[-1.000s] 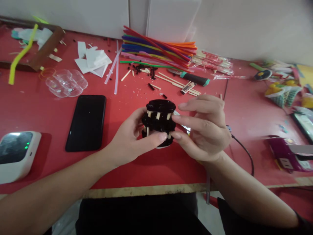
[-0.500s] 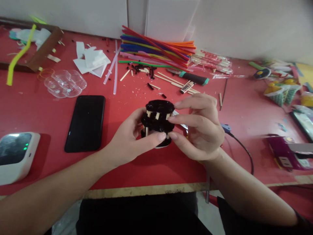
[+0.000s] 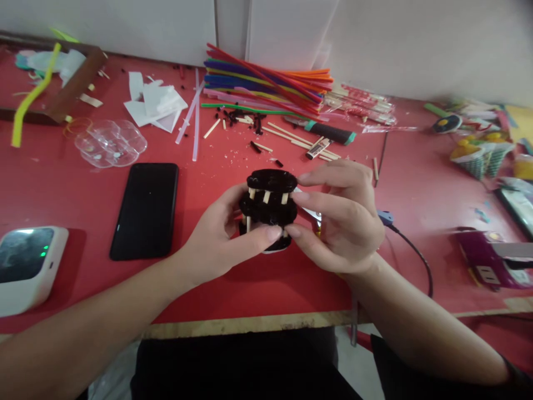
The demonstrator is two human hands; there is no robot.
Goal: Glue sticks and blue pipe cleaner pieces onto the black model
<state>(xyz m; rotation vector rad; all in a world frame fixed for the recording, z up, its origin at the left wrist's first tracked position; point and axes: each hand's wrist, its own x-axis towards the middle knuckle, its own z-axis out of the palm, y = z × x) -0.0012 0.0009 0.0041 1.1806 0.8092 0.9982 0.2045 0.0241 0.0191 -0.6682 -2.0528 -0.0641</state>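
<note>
A small tiered model (image 3: 271, 205) of fuzzy black layers, with short pale wooden stick posts between them, is held upright above the table. My left hand (image 3: 222, 239) wraps its left side, the thumb lying across the lower front; its other fingers are mostly hidden behind the model. From the right, my right hand (image 3: 343, 219) grips the model's edge, with the index fingertip by the top layer, another finger beside the upper posts and the thumb low down near my left thumb. A shiny metal tool (image 3: 308, 211) is partly hidden behind my right hand.
Beyond the hands lie colourful pipe cleaners (image 3: 266, 83), a black-and-teal cutter (image 3: 328, 132), wooden sticks (image 3: 287, 136) and black scraps. A black phone (image 3: 145, 211) and a white device (image 3: 31, 269) are at left. A purple object (image 3: 487, 258) and a cable (image 3: 416, 255) are at right.
A finger of my right hand has drawn slightly right, away from the upper right post. The model stays almost in place, still in both hands.
</note>
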